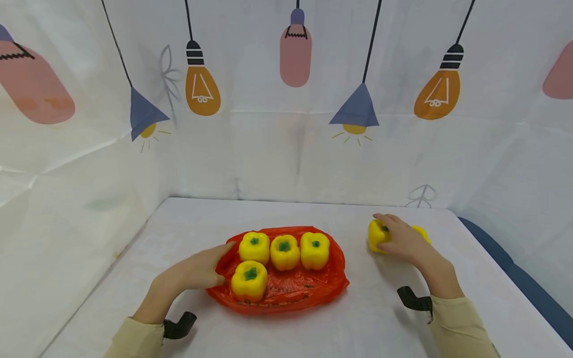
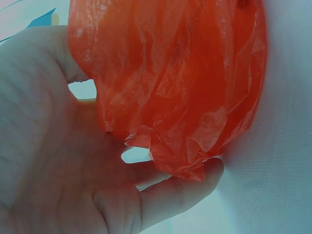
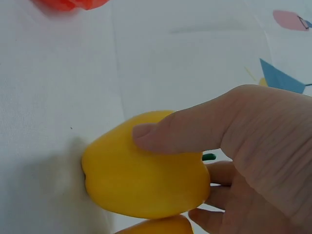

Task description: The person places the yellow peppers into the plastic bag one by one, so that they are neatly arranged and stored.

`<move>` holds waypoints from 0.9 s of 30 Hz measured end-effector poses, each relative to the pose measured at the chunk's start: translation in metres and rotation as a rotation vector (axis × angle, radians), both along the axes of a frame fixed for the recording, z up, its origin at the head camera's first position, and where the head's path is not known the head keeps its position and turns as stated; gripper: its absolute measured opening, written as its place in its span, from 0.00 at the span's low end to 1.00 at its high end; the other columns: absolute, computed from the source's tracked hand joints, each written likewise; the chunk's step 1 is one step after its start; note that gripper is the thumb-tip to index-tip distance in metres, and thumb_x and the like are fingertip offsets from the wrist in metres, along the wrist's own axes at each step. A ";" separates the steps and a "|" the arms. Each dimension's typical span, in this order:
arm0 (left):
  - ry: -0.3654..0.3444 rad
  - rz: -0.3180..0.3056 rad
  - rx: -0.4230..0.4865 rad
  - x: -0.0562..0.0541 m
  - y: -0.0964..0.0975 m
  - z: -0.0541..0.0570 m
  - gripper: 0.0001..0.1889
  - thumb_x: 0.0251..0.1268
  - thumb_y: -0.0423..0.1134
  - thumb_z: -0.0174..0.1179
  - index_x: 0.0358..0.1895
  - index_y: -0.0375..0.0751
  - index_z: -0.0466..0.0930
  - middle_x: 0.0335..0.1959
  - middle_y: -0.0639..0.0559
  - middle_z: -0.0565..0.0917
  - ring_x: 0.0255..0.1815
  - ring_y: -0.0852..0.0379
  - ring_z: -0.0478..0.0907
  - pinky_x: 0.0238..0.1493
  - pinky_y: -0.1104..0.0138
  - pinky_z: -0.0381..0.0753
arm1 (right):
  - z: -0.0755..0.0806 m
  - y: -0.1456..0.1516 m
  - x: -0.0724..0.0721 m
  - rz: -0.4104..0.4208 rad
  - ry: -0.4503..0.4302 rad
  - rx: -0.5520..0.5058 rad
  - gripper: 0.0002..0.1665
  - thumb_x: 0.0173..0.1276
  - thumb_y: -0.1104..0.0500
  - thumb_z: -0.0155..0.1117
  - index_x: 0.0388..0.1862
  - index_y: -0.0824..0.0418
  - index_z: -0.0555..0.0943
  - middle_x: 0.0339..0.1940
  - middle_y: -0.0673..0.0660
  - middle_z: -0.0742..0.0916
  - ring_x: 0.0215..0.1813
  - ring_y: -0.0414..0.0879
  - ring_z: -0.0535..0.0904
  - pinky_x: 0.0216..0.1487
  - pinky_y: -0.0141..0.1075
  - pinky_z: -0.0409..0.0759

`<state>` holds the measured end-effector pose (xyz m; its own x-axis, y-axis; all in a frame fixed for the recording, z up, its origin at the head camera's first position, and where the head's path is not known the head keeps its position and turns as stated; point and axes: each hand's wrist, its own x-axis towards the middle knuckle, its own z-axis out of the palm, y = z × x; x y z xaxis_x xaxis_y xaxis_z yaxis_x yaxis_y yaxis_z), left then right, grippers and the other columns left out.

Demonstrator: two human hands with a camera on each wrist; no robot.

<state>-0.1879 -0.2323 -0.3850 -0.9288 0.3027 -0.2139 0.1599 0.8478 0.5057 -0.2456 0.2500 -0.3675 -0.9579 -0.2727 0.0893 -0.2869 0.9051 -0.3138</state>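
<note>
My left hand (image 1: 195,271) holds the left end of a red plastic bag (image 1: 291,288), thumb and fingers spread round its edge. In the left wrist view, crumpled red plastic (image 2: 170,83) lies between the digits. Several yellow bell peppers (image 1: 249,282) with green stems sit on the bag, three in a back row and one in front at the left. Over on the right, my right hand (image 1: 405,241) grips a yellow bell pepper (image 3: 141,170), its thumb across the near side and its fingers behind. Another yellow pepper (image 1: 422,232) is partly hidden by that hand.
A white-covered table (image 1: 358,318) carries everything. Behind it hangs a white sheet (image 1: 268,159) printed with lamps and bulbs. A dark blue chair (image 1: 515,268) stands along the right edge. Black wrist mounts (image 1: 180,325) stick out from both sleeves.
</note>
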 end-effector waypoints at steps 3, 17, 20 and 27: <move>0.004 -0.001 -0.001 0.000 0.000 -0.001 0.43 0.55 0.36 0.67 0.77 0.44 0.60 0.73 0.49 0.71 0.71 0.45 0.68 0.70 0.40 0.68 | -0.001 0.000 0.000 0.013 0.005 0.009 0.42 0.58 0.61 0.68 0.72 0.65 0.66 0.68 0.73 0.73 0.61 0.66 0.73 0.63 0.64 0.72; 0.011 -0.010 -0.001 -0.001 -0.002 -0.001 0.43 0.55 0.35 0.66 0.77 0.43 0.59 0.73 0.48 0.70 0.72 0.45 0.67 0.72 0.40 0.66 | 0.002 -0.003 0.002 0.028 -0.009 -0.001 0.40 0.54 0.64 0.67 0.69 0.62 0.71 0.58 0.67 0.78 0.50 0.57 0.76 0.55 0.57 0.78; 0.002 -0.006 0.001 -0.001 -0.002 -0.001 0.42 0.55 0.36 0.66 0.77 0.45 0.60 0.73 0.49 0.70 0.71 0.46 0.68 0.70 0.40 0.68 | 0.003 -0.005 0.003 0.031 0.002 0.000 0.39 0.55 0.63 0.68 0.69 0.61 0.71 0.57 0.66 0.78 0.51 0.56 0.76 0.55 0.57 0.78; -0.010 -0.006 0.005 0.000 -0.001 0.001 0.42 0.55 0.36 0.67 0.76 0.46 0.61 0.72 0.51 0.71 0.70 0.47 0.69 0.68 0.40 0.72 | 0.007 -0.009 0.008 0.025 0.007 -0.020 0.40 0.57 0.60 0.69 0.71 0.58 0.70 0.61 0.65 0.77 0.55 0.58 0.75 0.58 0.59 0.78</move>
